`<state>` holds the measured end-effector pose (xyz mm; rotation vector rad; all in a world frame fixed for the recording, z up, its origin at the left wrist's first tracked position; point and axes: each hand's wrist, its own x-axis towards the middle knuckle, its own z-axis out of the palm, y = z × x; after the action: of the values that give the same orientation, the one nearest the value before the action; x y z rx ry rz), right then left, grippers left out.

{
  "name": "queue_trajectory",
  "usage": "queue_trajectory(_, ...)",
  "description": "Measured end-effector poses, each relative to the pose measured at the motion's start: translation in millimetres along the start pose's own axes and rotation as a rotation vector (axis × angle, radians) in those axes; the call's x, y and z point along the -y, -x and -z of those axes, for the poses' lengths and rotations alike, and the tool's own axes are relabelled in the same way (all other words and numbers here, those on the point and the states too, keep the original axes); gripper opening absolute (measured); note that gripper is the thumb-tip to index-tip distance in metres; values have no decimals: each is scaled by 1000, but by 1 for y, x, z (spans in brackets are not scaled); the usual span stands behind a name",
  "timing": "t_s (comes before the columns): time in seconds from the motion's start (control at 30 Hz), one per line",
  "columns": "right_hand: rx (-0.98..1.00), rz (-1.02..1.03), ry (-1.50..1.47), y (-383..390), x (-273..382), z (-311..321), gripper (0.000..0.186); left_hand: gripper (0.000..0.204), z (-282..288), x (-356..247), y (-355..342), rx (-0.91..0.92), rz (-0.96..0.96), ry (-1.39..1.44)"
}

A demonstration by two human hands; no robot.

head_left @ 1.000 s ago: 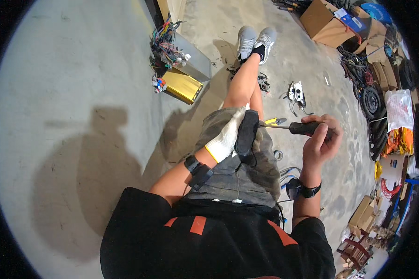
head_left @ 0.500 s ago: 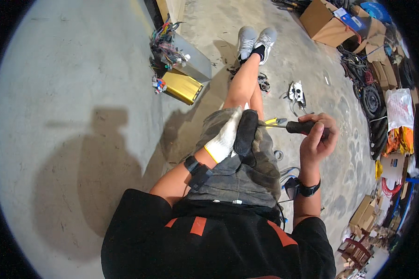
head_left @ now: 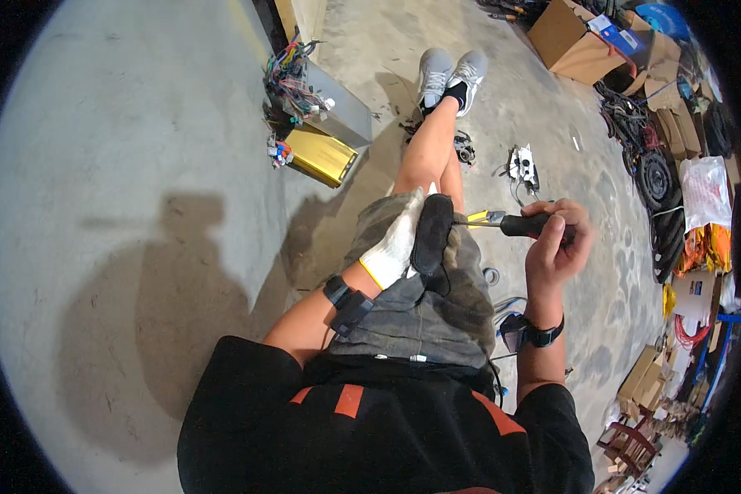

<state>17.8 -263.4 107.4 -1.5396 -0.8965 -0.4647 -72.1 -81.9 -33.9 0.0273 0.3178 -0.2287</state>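
Note:
My left hand (head_left: pixel 392 245), in a white knit glove with a yellow cuff edge, is closed on a long black rounded part (head_left: pixel 432 235) above my lap. Its fingers are mostly hidden behind that part. Bare and curled, my right hand (head_left: pixel 561 247) grips the dark handle of a screwdriver (head_left: pixel 520 226). The metal shaft runs leftward to the right side of the black part. Whether its tip sits in a screw is too small to tell. Behind the shaft shows a small yellow and grey item (head_left: pixel 486 218).
A gold metal box (head_left: pixel 323 154) and a grey box (head_left: pixel 337 103) with bundled coloured wires (head_left: pixel 292 82) stand ahead-left. On the floor lie a white part (head_left: pixel 522 167) and a tape roll (head_left: pixel 491 276). Cardboard boxes (head_left: pixel 572 41), cables and bags line the right side.
My right hand and the screwdriver have shifted very slightly left. The left hand keeps its hold on the black part.

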Motion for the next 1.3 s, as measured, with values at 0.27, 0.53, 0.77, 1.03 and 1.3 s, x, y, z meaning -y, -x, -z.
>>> queue_trajectory(0.27, 10, -64, -34, 0, -1, -5, 6, 71, 13, 2, -6, 115, -37, -196)
queue_trajectory(0.53, 302, -116, 246, 6, 16, -5, 27, 83, 4, -2, -7, -64, 59, -207)
queue_trajectory(0.77, 356, -134, 372, 2, 24, -4, 27, 81, 4, 4, -3, -159, 62, -276)
queue_trajectory(1.03, 507, -242, 938, -15, 21, 9, 41, 71, -5, 2, 10, -202, 30, -310)
queue_trajectory(1.3, 648, -135, 705, -34, 26, 9, 34, 68, 21, 2, -6, -210, -50, -340)
